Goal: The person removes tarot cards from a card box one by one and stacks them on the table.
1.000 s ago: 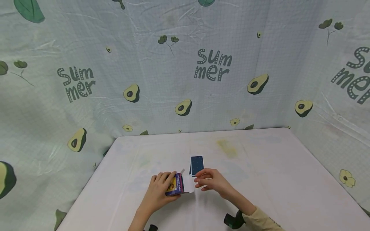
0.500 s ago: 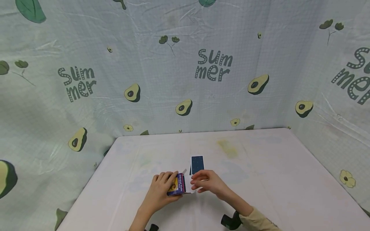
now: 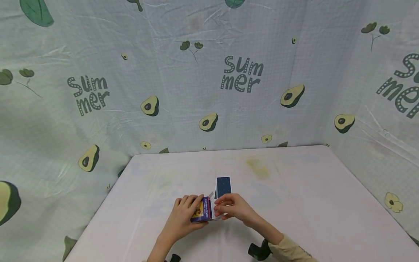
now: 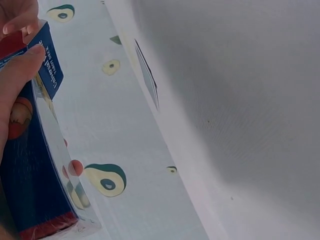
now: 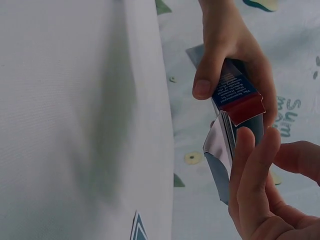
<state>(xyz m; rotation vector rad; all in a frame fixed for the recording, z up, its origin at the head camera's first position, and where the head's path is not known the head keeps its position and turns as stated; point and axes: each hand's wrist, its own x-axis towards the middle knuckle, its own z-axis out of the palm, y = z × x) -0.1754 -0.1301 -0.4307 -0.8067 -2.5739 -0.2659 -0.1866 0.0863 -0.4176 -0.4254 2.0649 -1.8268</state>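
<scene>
My left hand (image 3: 183, 219) grips a small purple and yellow tarot card box (image 3: 204, 209), its open end facing right. Thumb and fingers lie on opposite sides of it. In the right wrist view, the edges of several cards (image 5: 228, 132) show inside the box mouth, beside a folded-out flap (image 5: 216, 162). My right hand (image 3: 236, 210) is at that open end, fingertips close to the cards and flap, thumb apart from the fingers. Whether the fingertips touch a card cannot be told. Just beyond the hands, a few dark blue-backed cards (image 3: 223, 185) lie on the table, slightly fanned.
The hands work over a white table (image 3: 294, 189) with faint coloured stains. A patterned sheet (image 3: 183, 80) with avocados hangs behind it and at both sides. Dark wrist-camera mount (image 3: 260, 251) shows below the right forearm.
My right hand has moved slightly left, bringing its fingers to the box's open end. The left hand and box have shifted a little right. The cards on the table have stayed put.
</scene>
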